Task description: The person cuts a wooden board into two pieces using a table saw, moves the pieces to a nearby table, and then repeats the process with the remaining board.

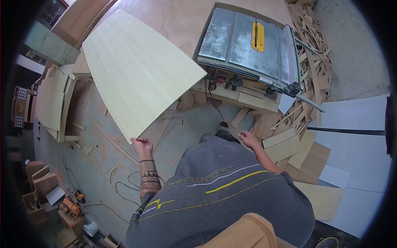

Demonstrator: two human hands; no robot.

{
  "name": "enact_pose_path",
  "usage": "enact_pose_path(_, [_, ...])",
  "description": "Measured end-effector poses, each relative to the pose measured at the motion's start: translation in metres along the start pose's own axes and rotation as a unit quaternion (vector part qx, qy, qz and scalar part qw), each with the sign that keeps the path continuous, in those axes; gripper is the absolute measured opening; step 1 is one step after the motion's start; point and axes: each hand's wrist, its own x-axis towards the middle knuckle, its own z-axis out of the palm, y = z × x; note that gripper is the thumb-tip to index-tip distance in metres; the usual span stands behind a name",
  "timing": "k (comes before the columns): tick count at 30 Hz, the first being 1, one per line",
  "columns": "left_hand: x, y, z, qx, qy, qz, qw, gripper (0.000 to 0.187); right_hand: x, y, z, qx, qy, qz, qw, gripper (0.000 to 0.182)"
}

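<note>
A large pale plywood panel (138, 68) stretches away from me, its far part over the wooden worktable. My left hand (142, 144) grips its near corner, fingers folded around the edge. On the other side of my body, my right hand (247, 139) hangs low, its fingers curled in and no object showing in them. It is nearest to my dark shoe (226, 135) and the plywood offcuts. Just beyond the panel's right corner sits a table saw (244, 45) with a yellow blade insert (258, 37).
Wood strips and scraps (312, 74) pile up right of the saw. Plywood offcuts (283, 146) and white sheets (351, 153) lie at the right. A wooden piece (53, 99) stands left. An orange power tool (70, 206) and cables (120, 190) are lower left, with scraps across the floor.
</note>
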Motion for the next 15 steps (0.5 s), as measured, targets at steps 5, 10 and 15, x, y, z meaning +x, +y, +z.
enact_pose_path(5, [0.133,0.143,-0.08,0.026,0.082,0.102,0.991,0.051,0.03,0.058,0.016,-0.005,-0.032,0.038,0.999,0.058])
enact_pose_path(10, [0.059,0.099,-0.051,0.199,0.096,0.109,0.969,0.054,0.082,0.051,0.024,0.031,-0.061,0.028,0.997,0.055])
enact_pose_path(15, [0.098,0.016,-0.12,0.07,-0.285,-0.272,0.917,0.056,0.138,-0.02,0.014,-0.017,-0.095,0.008,0.995,0.054])
